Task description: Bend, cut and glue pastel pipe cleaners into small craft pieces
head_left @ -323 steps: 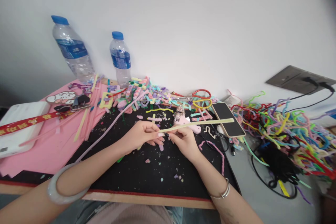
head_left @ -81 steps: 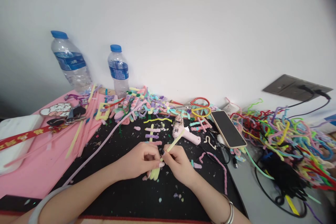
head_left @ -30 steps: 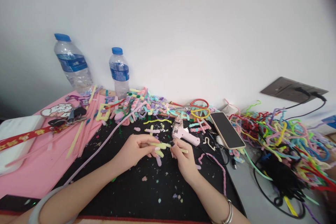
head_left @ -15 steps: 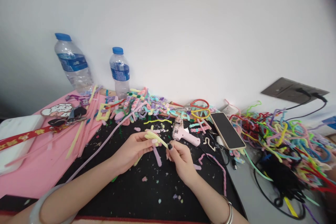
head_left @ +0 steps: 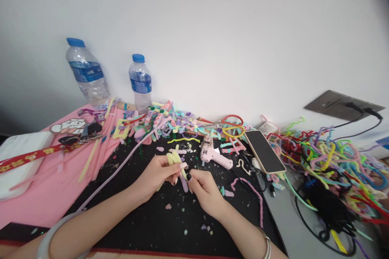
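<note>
Pale yellow pipe cleaners (head_left: 174, 158), bent into loops, are pinched between the thumb and fingers of my left hand (head_left: 161, 174). My right hand (head_left: 204, 189) is closed, its thumb and forefinger gripping the lower end of the same yellow pipe cleaner. Both hands are close together above the black mat (head_left: 146, 226). A short lilac pipe cleaner piece (head_left: 184, 184) shows just below the fingers; whether it is attached to the yellow one I cannot tell. Beyond my hands lies a pink glue gun (head_left: 215, 157).
Scissors (head_left: 232, 125) and a heap of finished pipe cleaner pieces (head_left: 170, 119) lie along the wall. Two water bottles (head_left: 140, 83) stand behind. A phone (head_left: 265, 151) lies at right beside tangled pipe cleaners (head_left: 337, 162). Pink sheets (head_left: 39, 214) and keys (head_left: 80, 139) are at left.
The free end of the yellow pipe cleaner has swung downward and now points toward the mat. My right hand has moved slightly left and down, nearer my left hand.
</note>
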